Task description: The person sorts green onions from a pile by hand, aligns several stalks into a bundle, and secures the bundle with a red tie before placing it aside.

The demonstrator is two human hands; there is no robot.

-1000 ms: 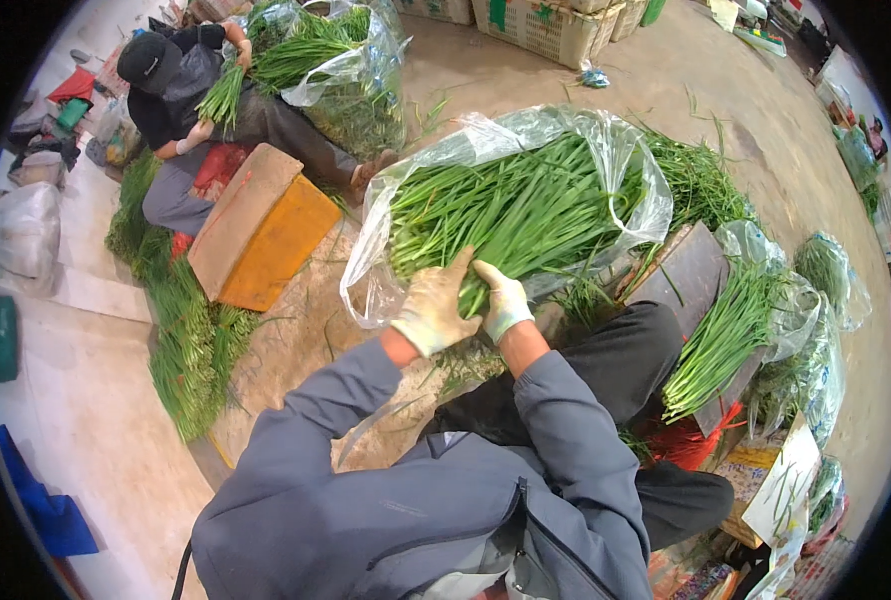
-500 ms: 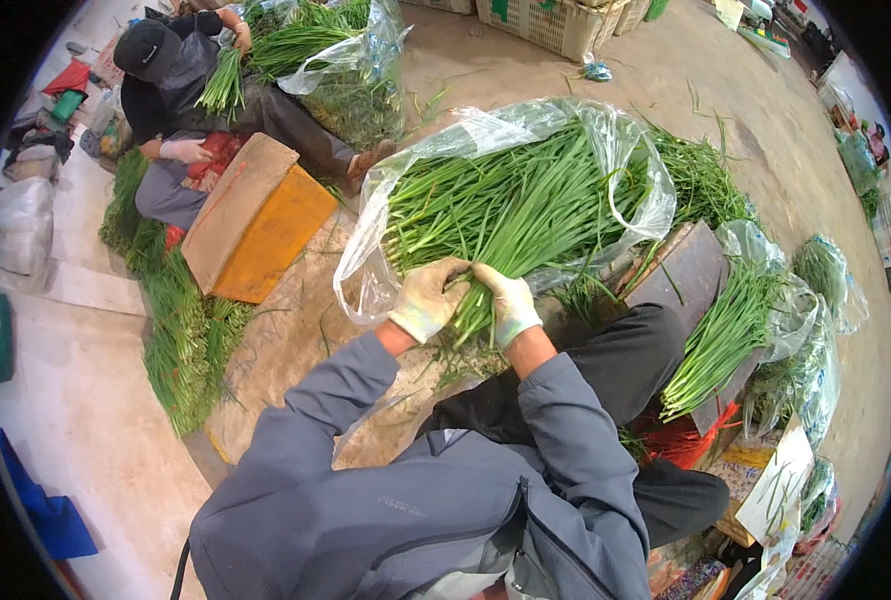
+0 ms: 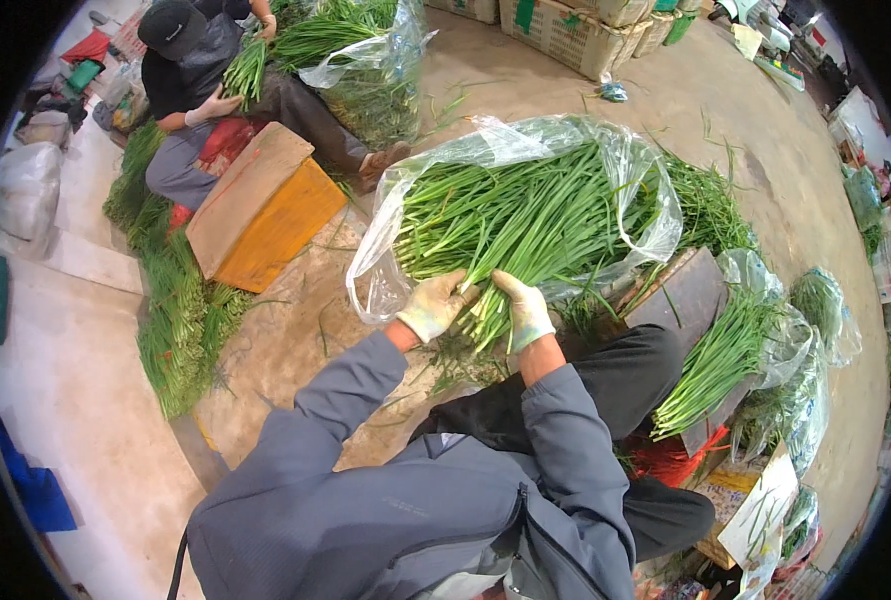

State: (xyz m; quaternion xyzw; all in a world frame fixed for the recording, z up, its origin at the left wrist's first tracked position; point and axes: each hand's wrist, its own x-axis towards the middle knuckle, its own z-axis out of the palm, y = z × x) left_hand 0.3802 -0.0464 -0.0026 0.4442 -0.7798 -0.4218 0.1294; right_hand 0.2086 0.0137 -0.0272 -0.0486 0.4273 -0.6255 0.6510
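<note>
My gloved left hand [image 3: 433,306] and gloved right hand [image 3: 526,312] hold a bunch of garlic chives [image 3: 485,318] by its pale stem ends, one from each side. The left fingers curl in at the stems; the right thumb lies over them. Away from me, the green leaves of the bunch run over more chives [image 3: 466,205] in a large open clear plastic bag [image 3: 368,262]. Both hands are at the near edge of the bag's mouth. Part of the fingers is hidden beneath the stems.
A wooden box [image 3: 281,235] stands to the left beside heaped chives [image 3: 181,330]. A co-worker [image 3: 201,70] sits at the far left, handling chives beside another full bag. On my right, chives [image 3: 711,365] lie on a dark slanted board [image 3: 681,290]. Plastic crates [image 3: 566,38] stand at the back.
My view has shifted slightly. The stem ends between my hands are spread wider, and my right hand sits a little farther from the left. The co-worker's gloved hand has risen toward the chives.
</note>
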